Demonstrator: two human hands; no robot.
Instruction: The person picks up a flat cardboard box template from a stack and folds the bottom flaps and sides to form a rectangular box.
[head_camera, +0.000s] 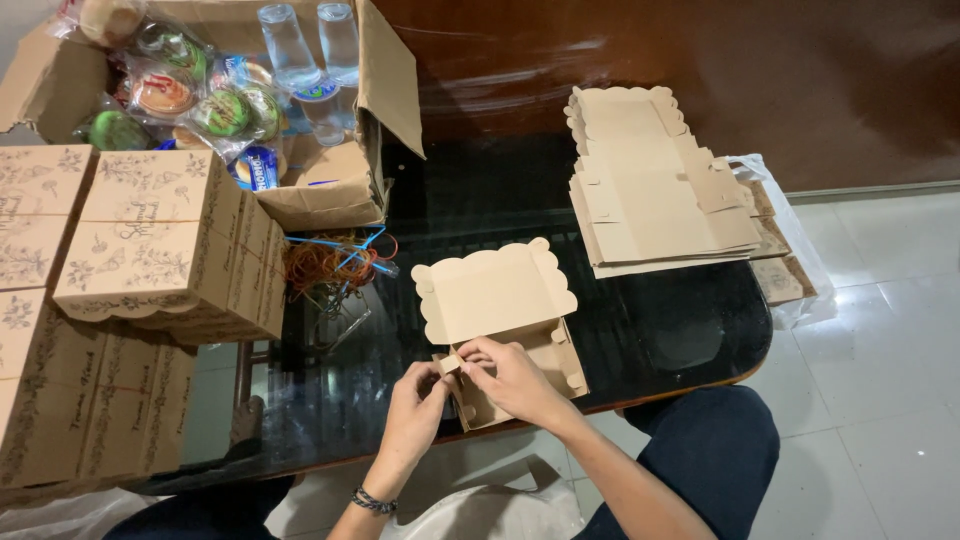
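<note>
A half-folded brown cardboard box (497, 290) with a scalloped lid lies on the dark glass table (660, 330), its lid flap pointing away from me. My left hand (417, 405) and my right hand (510, 375) meet at the box's near left corner. Both pinch a small side tab there. My left wrist wears a dark bracelet. The near wall of the box is partly hidden behind my fingers.
A stack of flat scalloped box blanks (655, 180) lies at the far right. Several finished printed boxes (150, 245) are piled at the left. An open carton (330, 185) holds wrapped snacks and water cups. Rubber bands (325, 265) lie beside it.
</note>
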